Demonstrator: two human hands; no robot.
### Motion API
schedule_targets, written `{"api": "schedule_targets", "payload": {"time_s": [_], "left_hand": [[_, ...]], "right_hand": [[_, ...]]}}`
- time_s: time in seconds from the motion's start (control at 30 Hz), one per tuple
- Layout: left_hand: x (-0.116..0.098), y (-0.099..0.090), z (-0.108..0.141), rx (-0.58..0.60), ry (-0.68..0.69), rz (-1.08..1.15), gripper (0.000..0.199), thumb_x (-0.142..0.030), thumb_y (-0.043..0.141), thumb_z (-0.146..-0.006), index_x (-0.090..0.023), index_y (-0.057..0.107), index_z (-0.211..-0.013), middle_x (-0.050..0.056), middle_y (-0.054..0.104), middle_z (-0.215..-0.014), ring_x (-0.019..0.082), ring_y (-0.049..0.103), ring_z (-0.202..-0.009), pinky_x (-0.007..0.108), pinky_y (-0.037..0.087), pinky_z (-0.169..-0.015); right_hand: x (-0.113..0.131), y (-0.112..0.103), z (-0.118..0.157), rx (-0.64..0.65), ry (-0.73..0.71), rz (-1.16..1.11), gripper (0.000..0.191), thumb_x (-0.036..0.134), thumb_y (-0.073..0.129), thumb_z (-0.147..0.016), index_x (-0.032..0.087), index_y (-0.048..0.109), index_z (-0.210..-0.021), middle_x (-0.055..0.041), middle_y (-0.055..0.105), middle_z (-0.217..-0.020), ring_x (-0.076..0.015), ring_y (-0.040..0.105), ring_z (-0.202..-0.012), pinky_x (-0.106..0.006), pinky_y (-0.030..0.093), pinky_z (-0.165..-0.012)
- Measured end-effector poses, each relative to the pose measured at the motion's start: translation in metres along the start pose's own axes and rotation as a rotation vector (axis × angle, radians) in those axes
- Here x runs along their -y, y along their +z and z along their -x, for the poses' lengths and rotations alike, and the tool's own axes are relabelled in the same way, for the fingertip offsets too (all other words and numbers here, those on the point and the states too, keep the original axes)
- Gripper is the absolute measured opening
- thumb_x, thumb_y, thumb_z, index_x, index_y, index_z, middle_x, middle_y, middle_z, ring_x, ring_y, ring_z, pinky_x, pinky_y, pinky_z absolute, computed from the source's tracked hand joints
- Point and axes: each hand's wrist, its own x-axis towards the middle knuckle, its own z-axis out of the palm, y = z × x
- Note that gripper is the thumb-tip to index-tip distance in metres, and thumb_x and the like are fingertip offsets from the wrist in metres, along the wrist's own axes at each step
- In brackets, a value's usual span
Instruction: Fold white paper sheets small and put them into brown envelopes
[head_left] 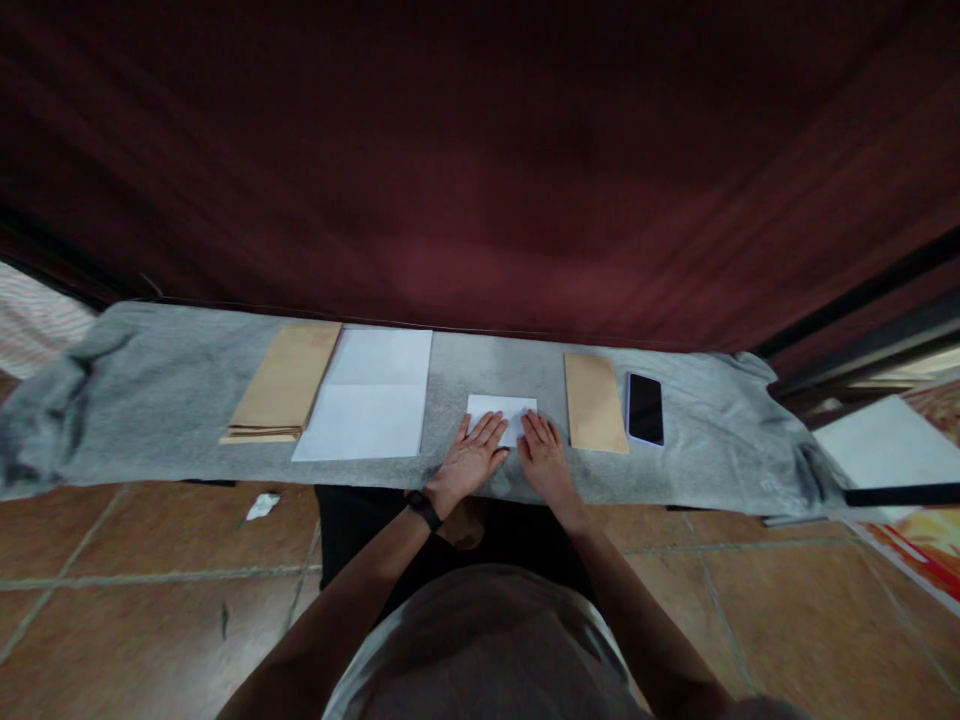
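A small folded sheet of white paper (501,405) lies flat on the grey cloth in front of me. My left hand (477,452) presses on its left part, palm down with the fingers stretched out. On the paper's right edge rests my right hand (543,452), also flat with fingers extended. To the left are larger white sheets (371,400) with a crease across the middle, beside a stack of brown envelopes (289,385). A single brown envelope (596,402) lies just right of my right hand.
A phone (645,410) with a dark screen lies right of the single envelope. Grey cloth (172,400) covers the narrow bench, with a dark red curtain-like surface (480,180) behind it. A crumpled white scrap (263,505) is on the tiled floor.
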Motion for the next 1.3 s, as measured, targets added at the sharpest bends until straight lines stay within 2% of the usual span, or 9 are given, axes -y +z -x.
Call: {"api": "schedule_targets", "payload": {"time_s": [0.1, 0.2, 0.37, 0.73, 0.93, 1.07, 1.3], "left_hand": [[-0.002, -0.001, 0.001, 0.001, 0.012, -0.022, 0.055, -0.041, 0.032, -0.106, -0.017, 0.038, -0.155, 0.009, 0.036, -0.163, 0.022, 0.027, -0.153, 0.051, 0.013, -0.127], [-0.004, -0.002, 0.001, 0.002, 0.036, -0.054, 0.056, -0.041, 0.031, -0.106, -0.014, 0.038, -0.154, 0.011, 0.036, -0.162, 0.023, 0.028, -0.153, 0.050, 0.014, -0.127], [-0.006, -0.002, 0.001, -0.002, 0.040, -0.085, 0.055, -0.040, 0.032, -0.106, -0.013, 0.041, -0.153, 0.012, 0.035, -0.163, 0.024, 0.030, -0.152, 0.048, 0.018, -0.126], [-0.005, -0.004, 0.001, -0.011, 0.038, -0.067, 0.054, -0.038, 0.038, -0.104, -0.015, 0.041, -0.153, 0.011, 0.038, -0.162, 0.024, 0.032, -0.151, 0.047, 0.022, -0.125], [-0.001, -0.005, 0.000, -0.008, 0.022, -0.030, 0.052, -0.040, 0.040, -0.104, -0.017, 0.045, -0.151, 0.010, 0.041, -0.160, 0.024, 0.037, -0.149, 0.045, 0.025, -0.123], [0.003, -0.007, -0.004, 0.007, 0.025, -0.019, 0.049, -0.035, 0.042, -0.104, -0.017, 0.048, -0.149, 0.011, 0.046, -0.157, 0.023, 0.041, -0.146, 0.044, 0.030, -0.122], [0.007, -0.013, -0.010, 0.027, 0.038, -0.004, 0.043, -0.029, 0.044, -0.103, -0.019, 0.053, -0.144, 0.011, 0.052, -0.152, 0.024, 0.045, -0.144, 0.046, 0.034, -0.119]], "right_hand": [[0.009, -0.002, 0.003, 0.073, -0.055, 0.043, 0.049, 0.024, 0.041, -0.103, 0.011, 0.046, -0.150, -0.0173, 0.046, -0.156, -0.0288, 0.040, -0.145, -0.054, 0.029, -0.119], [0.010, -0.004, 0.005, 0.079, -0.075, 0.069, 0.050, 0.027, 0.041, -0.104, 0.011, 0.045, -0.151, -0.0162, 0.044, -0.157, -0.0301, 0.041, -0.145, -0.054, 0.028, -0.119], [0.000, -0.005, 0.008, 0.056, -0.086, 0.069, 0.050, 0.032, 0.043, -0.104, 0.014, 0.046, -0.151, -0.0147, 0.046, -0.156, -0.0302, 0.043, -0.143, -0.051, 0.031, -0.118], [-0.018, -0.009, 0.015, 0.033, -0.056, 0.033, 0.054, 0.034, 0.044, -0.104, 0.011, 0.042, -0.153, -0.0161, 0.048, -0.154, -0.0304, 0.042, -0.144, -0.051, 0.035, -0.117], [-0.021, -0.016, 0.009, 0.039, -0.017, -0.004, 0.050, 0.032, 0.052, -0.100, 0.013, 0.052, -0.146, -0.0147, 0.055, -0.148, -0.0298, 0.050, -0.135, -0.048, 0.039, -0.114], [-0.020, -0.022, 0.001, 0.071, 0.020, 0.000, 0.044, 0.030, 0.056, -0.098, 0.016, 0.058, -0.140, -0.0126, 0.060, -0.144, -0.0290, 0.055, -0.129, -0.047, 0.040, -0.112], [-0.025, -0.035, -0.010, 0.156, -0.020, 0.028, 0.036, 0.033, 0.058, -0.099, 0.021, 0.065, -0.132, -0.0095, 0.062, -0.142, -0.0276, 0.060, -0.123, -0.045, 0.043, -0.108]]}}
